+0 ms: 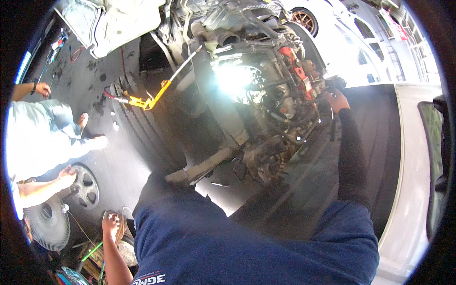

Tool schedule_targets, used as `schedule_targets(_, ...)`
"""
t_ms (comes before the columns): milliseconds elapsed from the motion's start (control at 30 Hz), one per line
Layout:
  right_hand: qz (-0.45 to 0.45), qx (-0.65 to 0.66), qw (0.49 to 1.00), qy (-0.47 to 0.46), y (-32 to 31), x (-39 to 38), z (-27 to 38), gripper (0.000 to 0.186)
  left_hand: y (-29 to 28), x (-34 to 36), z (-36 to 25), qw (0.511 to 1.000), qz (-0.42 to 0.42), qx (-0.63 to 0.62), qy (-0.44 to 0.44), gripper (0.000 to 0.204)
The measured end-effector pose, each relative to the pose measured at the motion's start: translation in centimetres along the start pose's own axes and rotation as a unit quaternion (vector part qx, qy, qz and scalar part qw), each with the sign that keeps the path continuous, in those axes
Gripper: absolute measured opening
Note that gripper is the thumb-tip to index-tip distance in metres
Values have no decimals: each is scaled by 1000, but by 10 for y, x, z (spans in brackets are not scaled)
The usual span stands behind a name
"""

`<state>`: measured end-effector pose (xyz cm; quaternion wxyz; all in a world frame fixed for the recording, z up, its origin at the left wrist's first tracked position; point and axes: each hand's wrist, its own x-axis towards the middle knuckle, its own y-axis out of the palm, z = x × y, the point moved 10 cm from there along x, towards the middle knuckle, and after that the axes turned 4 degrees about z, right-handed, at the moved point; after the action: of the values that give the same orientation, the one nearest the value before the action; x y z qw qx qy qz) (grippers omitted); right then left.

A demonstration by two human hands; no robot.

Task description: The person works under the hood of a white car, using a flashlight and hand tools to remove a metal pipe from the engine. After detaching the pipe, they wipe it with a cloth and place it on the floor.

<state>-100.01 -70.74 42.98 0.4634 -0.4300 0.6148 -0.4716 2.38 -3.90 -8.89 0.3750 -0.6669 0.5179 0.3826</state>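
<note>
My left hand (111, 224) is at the lower left, fingers curled at cluttered gear; whatever they hold is too small to make out. My right hand is out of view. Just right of it, a co-worker in a navy shirt (256, 251) bends over the vehicle, with a black-sleeved arm (351, 152) reaching up and a hand (336, 100) on a part at the right side of the exposed engine assembly (280, 104), which has red parts (300, 71). A bright glare covers its left half. A yellow jack tool (147, 100) with a metal rod lies left of it.
Another person (38, 137) in light clothing is at the left, hands out, beside a wheel (86, 192) and a fan (46, 227). A detached panel (114, 23) hangs at the top. A pale vehicle side (408, 180) borders the right; a white car (351, 33) stands behind.
</note>
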Motion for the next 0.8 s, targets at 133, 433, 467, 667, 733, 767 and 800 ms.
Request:
schedule_targets(133, 73, -63, 988, -117, 18, 17, 31, 58, -11, -12, 2, 999, -39, 22, 0, 27)
schedule_targets(433, 114, -245, 951, -150, 13, -25, 50, 51, 28, -13, 38, 995, 1, 98, 21, 25)
schedule_targets(467, 136, -163, 973, -89, 16, -27, 37, 50, 20, -14, 51, 996, -4, -68, -48, 25)
schedule_targets(667, 237, -21, 962, 137, 50, 10, -10, 44, 35, 10, 15, 983, 107, -115, 91, 27)
schedule_targets(733, 252, 4, 957, 143, 47, 10, -13, 42, 44, 8, 30, 947, 123, -295, -5, 26)
schedule_targets(767, 214, 28, 967, 135, 36, 7, -11, 39, 35, 6, 32, 976, 54, -211, 13, 26)
schedule_targets(800, 186, 75, 972, 126, 31, 2, -6, 36, 33, 6, 28, 988, 49, -146, 18, 27)
